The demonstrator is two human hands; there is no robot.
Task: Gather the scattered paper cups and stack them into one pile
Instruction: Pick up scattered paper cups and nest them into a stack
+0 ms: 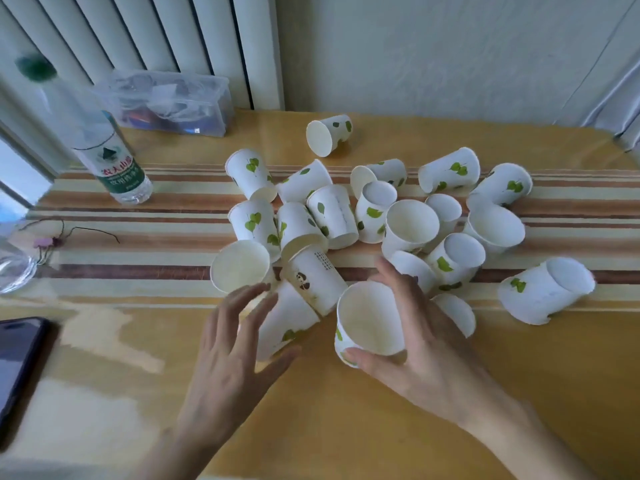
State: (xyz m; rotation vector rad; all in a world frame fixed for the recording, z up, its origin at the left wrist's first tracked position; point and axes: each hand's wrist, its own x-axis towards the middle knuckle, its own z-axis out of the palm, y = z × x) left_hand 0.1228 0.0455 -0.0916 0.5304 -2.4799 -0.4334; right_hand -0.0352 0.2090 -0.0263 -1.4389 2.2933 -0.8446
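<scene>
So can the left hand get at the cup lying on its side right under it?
Probably yes. The left hand is open, fingers spread just above the tipped cup, with nothing between them. The panda cup leans against it and may shift when it is lifted.

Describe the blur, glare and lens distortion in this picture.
Head view: wide-angle bending bows the radiator and table edges; the bottle top smears at the left edge; pale glare washes the tabletop near the phone; left hand slightly motion-blurred.
</scene>
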